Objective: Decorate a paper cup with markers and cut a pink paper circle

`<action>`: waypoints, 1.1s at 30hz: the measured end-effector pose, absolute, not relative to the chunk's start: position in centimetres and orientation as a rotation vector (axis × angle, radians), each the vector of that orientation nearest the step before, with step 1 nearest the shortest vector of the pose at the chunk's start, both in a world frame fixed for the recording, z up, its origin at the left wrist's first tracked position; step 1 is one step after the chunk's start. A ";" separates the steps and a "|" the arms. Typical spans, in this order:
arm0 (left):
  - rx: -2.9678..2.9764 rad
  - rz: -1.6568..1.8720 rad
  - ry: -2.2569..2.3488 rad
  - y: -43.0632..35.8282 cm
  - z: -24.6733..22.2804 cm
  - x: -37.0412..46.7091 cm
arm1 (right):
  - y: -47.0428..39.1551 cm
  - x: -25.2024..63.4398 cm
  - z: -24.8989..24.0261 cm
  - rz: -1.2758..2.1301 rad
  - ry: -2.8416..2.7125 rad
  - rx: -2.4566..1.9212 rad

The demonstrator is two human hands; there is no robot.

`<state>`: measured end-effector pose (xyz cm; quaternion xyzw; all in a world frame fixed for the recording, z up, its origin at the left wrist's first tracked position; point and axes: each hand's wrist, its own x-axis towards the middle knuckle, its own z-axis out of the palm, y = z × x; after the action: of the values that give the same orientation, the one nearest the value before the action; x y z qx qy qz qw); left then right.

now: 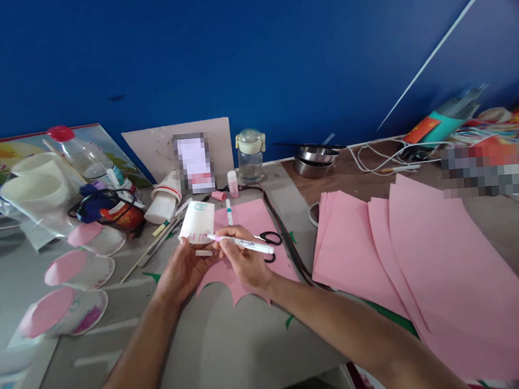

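Note:
My left hand [185, 267] is closed around the lower end of a white paper cup [197, 216]. A small green drawing sits near the cup's far end, and short pink strokes run along its near end. In my right hand [247, 261] is a white acrylic marker [252, 245], its pink tip touching or very close to the strokes. A small white piece [204, 253], perhaps a cap, shows by my left fingers. Under my hands lies a cut sheet of pink paper [247, 216] with a scalloped edge. Black-handled scissors [271, 239] lie partly behind my right hand.
Three decorated cups [81, 269] with pink ends line the left. Stacked paper cups [38, 188] and a red-capped bottle [80, 151] stand behind them. A phone [195, 163], glass jar [250, 156] and metal bowls [314, 159] line the wall. Pink sheets [436, 264] cover the right.

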<state>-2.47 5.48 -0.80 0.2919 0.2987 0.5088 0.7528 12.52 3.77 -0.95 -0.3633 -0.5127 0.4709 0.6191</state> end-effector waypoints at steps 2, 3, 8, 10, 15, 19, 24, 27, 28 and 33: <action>0.644 1.113 0.657 5.5 -0.8 -2.4 | 3.8 12.5 -1.0 1.086 -1.183 -0.838; 0.650 1.114 0.660 5.5 -0.8 -2.4 | 3.8 12.5 -1.0 1.089 -1.181 -0.840; 0.651 1.106 0.661 5.5 -0.9 -2.5 | 3.9 12.5 -0.9 1.110 -1.170 -0.821; 0.643 1.108 0.663 5.6 -1.0 -2.5 | 3.9 12.5 -0.9 1.105 -1.172 -0.823; 0.626 1.107 0.669 5.6 -1.2 -2.6 | 3.9 12.6 -0.9 1.082 -1.177 -0.819; 0.638 1.113 0.662 5.6 -1.2 -2.6 | 3.9 12.6 -0.9 1.075 -1.181 -0.828; 0.627 1.107 0.658 5.5 -0.9 -2.5 | 3.9 12.7 -0.8 1.075 -1.188 -0.831; 0.613 1.110 0.653 5.5 -0.8 -2.5 | 3.9 12.7 -0.9 1.084 -1.180 -0.837; 0.612 1.110 0.651 5.5 -0.7 -2.5 | 3.9 12.7 -0.9 1.087 -1.176 -0.838; 0.606 1.122 0.644 5.5 -0.6 -2.3 | 3.9 12.7 -0.8 1.088 -1.174 -0.834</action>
<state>-2.30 5.50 -0.59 0.2780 0.2951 0.5144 0.7557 12.70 3.90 -0.84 -0.3629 -0.5105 0.4731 0.6196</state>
